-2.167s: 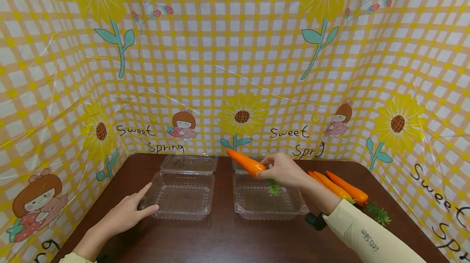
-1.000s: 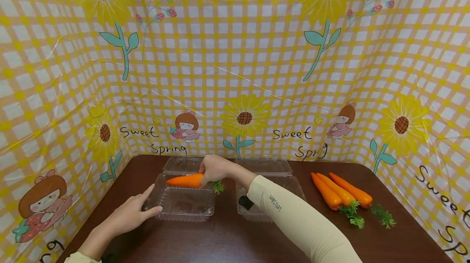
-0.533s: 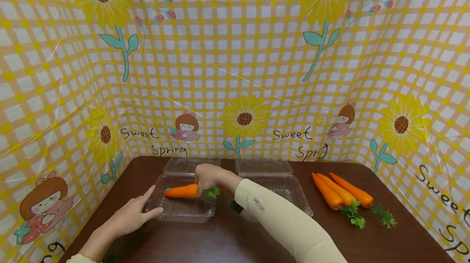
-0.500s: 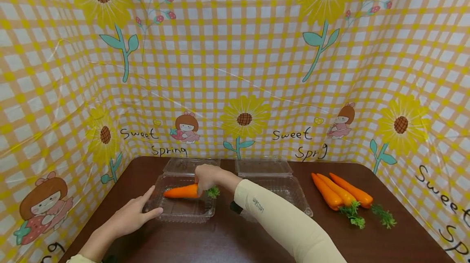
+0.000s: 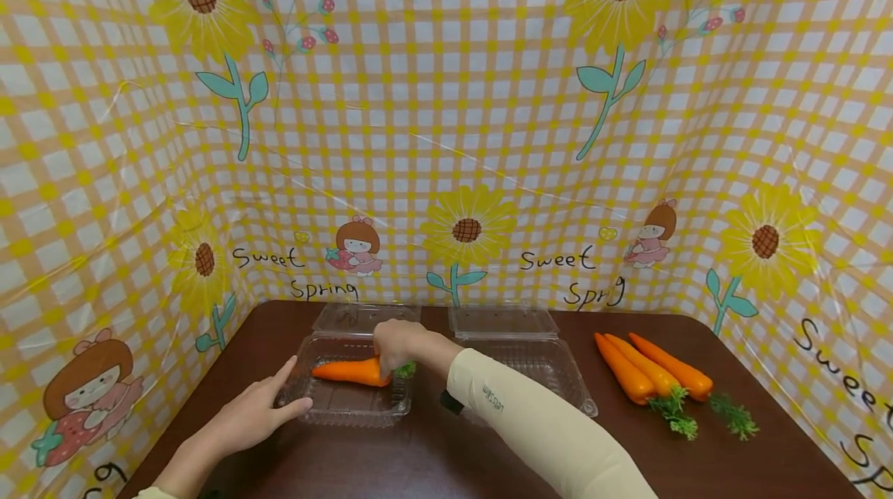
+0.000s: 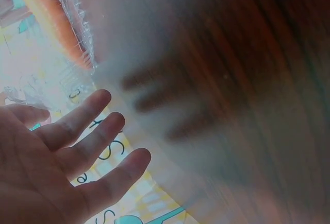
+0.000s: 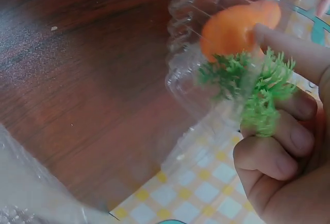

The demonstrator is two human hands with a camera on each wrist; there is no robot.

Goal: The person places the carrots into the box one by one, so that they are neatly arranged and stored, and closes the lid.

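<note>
My right hand (image 5: 405, 342) reaches into the left clear plastic box, where an orange carrot (image 5: 349, 372) lies crosswise, its pointed end to the left. In the right wrist view one straight finger (image 7: 294, 49) touches the carrot's thick end (image 7: 229, 31), while the other fingers curl beside its green leaves (image 7: 263, 105). No thumb shows on the carrot's near side. My left hand (image 5: 261, 406), fingers spread, rests at the left side of the box (image 5: 349, 415). The left wrist view shows that hand's loosely bent fingers with nothing in them.
A second clear box (image 5: 575, 379) stands to the right, partly behind the right sleeve (image 5: 537, 421). Both lids (image 5: 502, 321) lie back near the patterned cloth wall (image 5: 446, 135). Several carrots (image 5: 649, 367) with green tops lie on the dark table (image 5: 391, 468) at the right.
My right hand has brought the carrot leftward from above the right box into the left box. Lately its thick end has shifted slightly nearer. The left hand stays at the box's side.
</note>
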